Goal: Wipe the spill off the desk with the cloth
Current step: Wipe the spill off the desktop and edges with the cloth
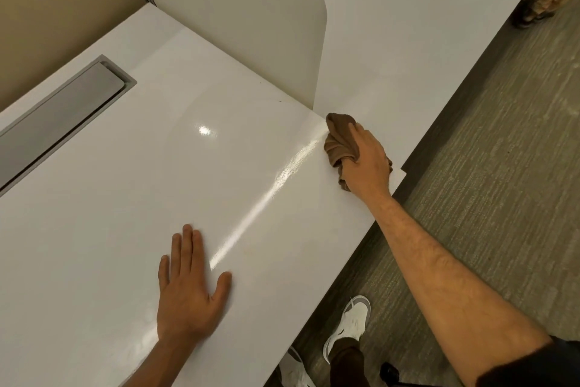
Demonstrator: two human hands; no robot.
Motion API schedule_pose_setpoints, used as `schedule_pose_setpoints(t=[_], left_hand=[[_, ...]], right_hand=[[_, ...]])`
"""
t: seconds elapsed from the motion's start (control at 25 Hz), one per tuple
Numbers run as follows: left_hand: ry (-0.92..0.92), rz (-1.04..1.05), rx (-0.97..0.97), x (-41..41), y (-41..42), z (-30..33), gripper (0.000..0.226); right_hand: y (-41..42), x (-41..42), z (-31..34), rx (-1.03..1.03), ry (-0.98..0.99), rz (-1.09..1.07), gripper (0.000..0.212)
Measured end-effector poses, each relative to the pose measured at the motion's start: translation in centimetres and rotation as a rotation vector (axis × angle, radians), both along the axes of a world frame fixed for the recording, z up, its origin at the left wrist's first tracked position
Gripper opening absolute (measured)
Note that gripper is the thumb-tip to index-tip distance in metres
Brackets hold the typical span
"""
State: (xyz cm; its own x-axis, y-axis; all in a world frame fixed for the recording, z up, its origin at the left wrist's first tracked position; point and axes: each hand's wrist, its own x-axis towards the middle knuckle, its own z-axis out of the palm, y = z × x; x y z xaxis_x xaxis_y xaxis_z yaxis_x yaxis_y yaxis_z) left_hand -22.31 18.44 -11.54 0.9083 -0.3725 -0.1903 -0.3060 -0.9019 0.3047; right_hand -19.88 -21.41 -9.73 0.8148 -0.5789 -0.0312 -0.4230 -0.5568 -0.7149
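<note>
A glossy white desk [131, 186] fills most of the view. My right hand [365, 157] is closed around a bunched brown cloth [337, 142] and presses it onto the desk near the right corner, by the front edge. A wet, shiny streak [276, 186] runs diagonally from the cloth down toward my left hand. My left hand [188, 289] lies flat on the desk near the front edge, fingers spread, holding nothing.
A grey cable-tray lid [56, 113] is set into the desk at the left. A white rounded divider panel [251, 26] stands behind, with a neighbouring desk [408, 41] to its right. Carpeted floor [486, 167] lies right of the edge; my white shoes [351, 324] show below.
</note>
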Motion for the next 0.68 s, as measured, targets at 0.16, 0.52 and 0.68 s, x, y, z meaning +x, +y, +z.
schedule_pose_setpoints(t=[0.16, 0.52, 0.68], left_hand=[[-0.01, -0.004, -0.001, 0.0, -0.1, -0.1, 0.091], [-0.02, -0.017, 0.001, 0.0, 0.0, -0.2, 0.09], [-0.024, -0.033, 0.011, 0.1, 0.3, -0.7, 0.078]], right_hand=[[-0.2, 0.7, 0.2, 0.064, -0.024, 0.282, 0.063], [11.8, -7.4, -1.3, 0.124, -0.114, 0.61, 0.057], [16.3, -12.1, -2.8, -0.057, -0.171, 0.715, 0.058]])
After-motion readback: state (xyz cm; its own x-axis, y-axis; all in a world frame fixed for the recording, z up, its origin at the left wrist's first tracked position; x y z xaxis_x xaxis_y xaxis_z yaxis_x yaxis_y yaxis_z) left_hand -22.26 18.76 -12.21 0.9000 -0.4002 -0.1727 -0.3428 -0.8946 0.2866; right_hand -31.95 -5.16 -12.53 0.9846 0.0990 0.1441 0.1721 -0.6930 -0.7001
